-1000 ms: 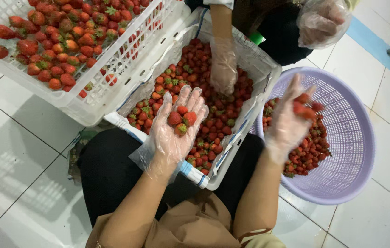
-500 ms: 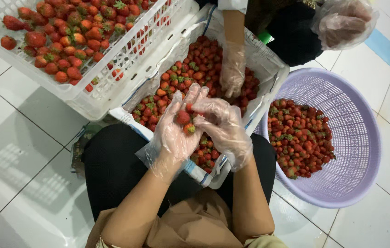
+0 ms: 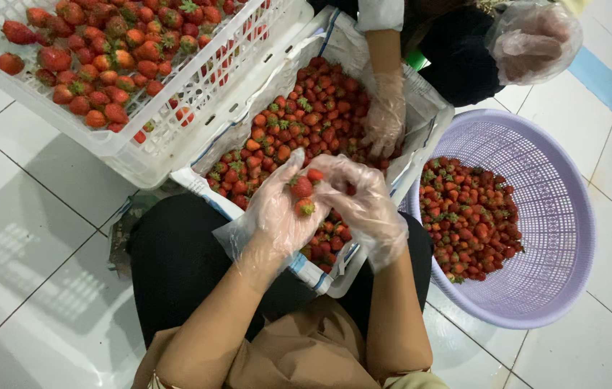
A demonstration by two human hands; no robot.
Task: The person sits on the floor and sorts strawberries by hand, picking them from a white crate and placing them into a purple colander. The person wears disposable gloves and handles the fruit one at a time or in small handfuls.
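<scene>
Strawberries in hand: two red strawberries lie in the cupped left hand, just above the near end of the middle box.
Left hand: in a thin clear glove, palm up, fingers half curled like a little bowl under the berries.
Right hand: the right hand is gloved too, bent over beside the left palm, fingertips close to the berries. I cannot tell if it pinches one.
Which way: the berries sit to the left of the right hand, almost touching it. The right hand is the free one nearest them. The berries are roundish, with green tops to one side.
Middle box: a white lined box full of strawberries, resting against the person's knees.
Purple basket: a round purple basket right of the middle box, partly filled.
White crate: a white crate left of the middle box, holding strawberries.
Other person: another gloved hand reaches into the far end of the middle box.
Floor: white tiles under it all.
</scene>
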